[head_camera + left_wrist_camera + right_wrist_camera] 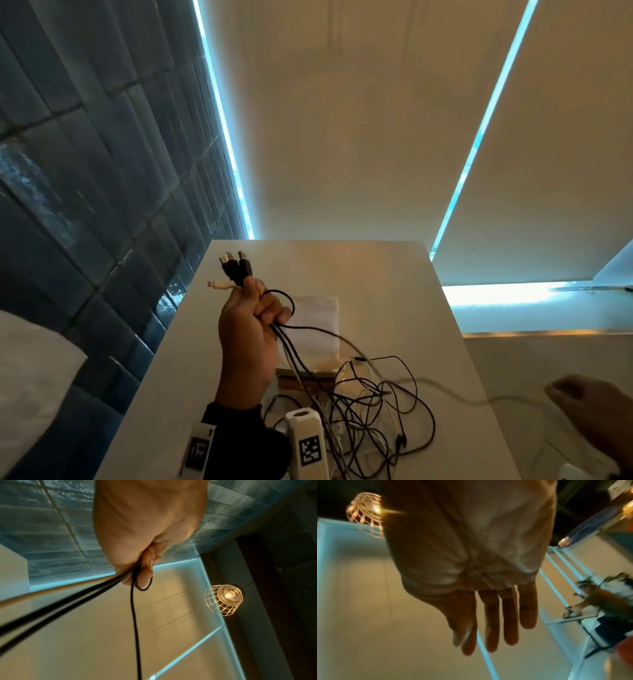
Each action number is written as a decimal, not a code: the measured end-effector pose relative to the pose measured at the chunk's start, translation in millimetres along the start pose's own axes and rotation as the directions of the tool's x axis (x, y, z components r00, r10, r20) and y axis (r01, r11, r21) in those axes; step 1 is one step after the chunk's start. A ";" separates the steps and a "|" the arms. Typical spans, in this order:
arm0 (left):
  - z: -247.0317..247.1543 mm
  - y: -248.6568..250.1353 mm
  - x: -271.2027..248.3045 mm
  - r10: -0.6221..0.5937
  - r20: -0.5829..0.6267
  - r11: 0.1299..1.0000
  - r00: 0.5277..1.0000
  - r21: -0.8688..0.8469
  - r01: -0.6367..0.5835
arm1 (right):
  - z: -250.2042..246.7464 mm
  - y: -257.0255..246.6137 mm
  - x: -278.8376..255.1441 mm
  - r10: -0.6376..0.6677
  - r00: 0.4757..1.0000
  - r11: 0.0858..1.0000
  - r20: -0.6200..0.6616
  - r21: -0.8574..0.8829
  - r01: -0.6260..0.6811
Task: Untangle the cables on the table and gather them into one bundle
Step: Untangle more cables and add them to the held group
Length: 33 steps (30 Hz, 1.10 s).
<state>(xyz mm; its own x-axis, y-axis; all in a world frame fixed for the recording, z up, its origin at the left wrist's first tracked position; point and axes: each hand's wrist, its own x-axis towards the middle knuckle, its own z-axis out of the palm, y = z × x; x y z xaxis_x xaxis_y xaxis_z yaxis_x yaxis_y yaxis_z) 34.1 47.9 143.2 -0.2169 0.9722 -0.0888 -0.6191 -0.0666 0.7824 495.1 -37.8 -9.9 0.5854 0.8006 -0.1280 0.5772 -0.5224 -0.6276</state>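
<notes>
At the near edge of the white bench (pixel 178 394), the tangle of cables (pixel 373 418) lies in loose black and white loops, still knotted and low in the head view, close to the person's body. Just right of it, the right hand (pixel 596 418) hovers beyond the bench's right edge, blurred; the right wrist view shows its fingers (pixel 510 622) straight, side by side and holding nothing. A pale cable strand (pixel 455 394) runs from the heap toward that hand, though whether it touches the hand cannot be told. Farther out, the left hand (pixel 250 329) is raised above the bench, its fingers (pixel 145 577) curled tight round a gathered bunch (pixel 291 356) of strands, with two black plugs (pixel 236 267) and one white connector (pixel 219 285) sticking up past the thumb. From that fist the held strands slant down and to the right, back into the heap, so their long axis points from the fist toward the tangle. The free right hand looks nearer the loose loops, so it is likely the one to draw out another strand. Behind the fist, a folded white cloth (pixel 318 325) lies on the bench.
</notes>
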 end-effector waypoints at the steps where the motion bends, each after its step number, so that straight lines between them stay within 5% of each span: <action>1: 3.6 -0.8 -1.6 -0.008 0.019 1.000 1.000 -0.010 0.008 | -6.3 -53.0 -27.6 -0.070 0.995 0.993 0.078 -0.085 0.077; 3: 9.7 -1.9 -4.5 -0.019 0.054 1.000 0.998 -0.020 0.020 | 2.7 -145.2 -85.3 -0.271 0.956 0.962 0.116 0.009 0.272; 9: 20.6 -2.5 -11.5 -0.040 0.089 0.999 0.995 -0.002 0.040 | 52.0 -247.4 -134.3 -0.668 0.725 0.722 0.166 0.381 0.578; 15: 22.3 -7.2 -19.2 -0.034 0.097 0.997 0.995 0.077 0.027 | 80.7 -285.2 -157.1 -0.796 0.565 0.602 0.216 0.370 0.707; 17: 18.2 -8.4 -18.2 -0.037 0.101 0.993 0.994 0.113 0.026 | 81.5 -282.6 -156.2 -0.814 0.560 0.573 0.153 0.363 0.735; 21: 8.2 -10.1 -19.0 -0.040 0.131 0.964 0.991 0.264 0.004 | 60.9 -268.9 -143.9 -0.768 0.640 0.598 0.002 0.361 0.716; 25: 3.6 -2.6 -15.9 -0.020 0.111 0.958 0.994 0.288 -0.013 | 28.4 -241.2 -116.3 -0.589 0.796 0.715 -0.136 0.371 0.593; 27: 6.4 2.8 -16.5 -0.038 0.172 0.981 0.984 0.195 0.003 | 14.5 -222.3 -103.2 -0.596 0.802 0.779 0.042 0.274 0.564; 30: 13.0 6.2 -20.8 -0.059 0.271 0.995 0.961 0.096 0.034 | 8.3 -198.8 -91.3 -0.396 0.715 0.878 0.576 0.010 0.478; 31: 15.2 7.8 -21.8 -0.065 0.306 0.997 0.950 0.063 0.048 | 8.8 -191.0 -87.5 -0.320 0.700 0.888 0.638 -0.055 0.456; 33: 19.6 11.5 -22.8 -0.074 0.375 0.997 0.924 0.007 0.076 | 6.7 -188.9 -88.6 -0.369 0.742 0.880 0.560 -0.047 0.473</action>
<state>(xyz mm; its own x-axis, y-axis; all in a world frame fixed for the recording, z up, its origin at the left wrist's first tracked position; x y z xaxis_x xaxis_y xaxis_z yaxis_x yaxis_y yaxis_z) 46.7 29.4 166.3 0.1285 0.9875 0.0916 -0.6282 0.0096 0.7780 330.4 -8.1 114.8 -0.0972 0.9510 -0.2936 0.8114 -0.0951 -0.5767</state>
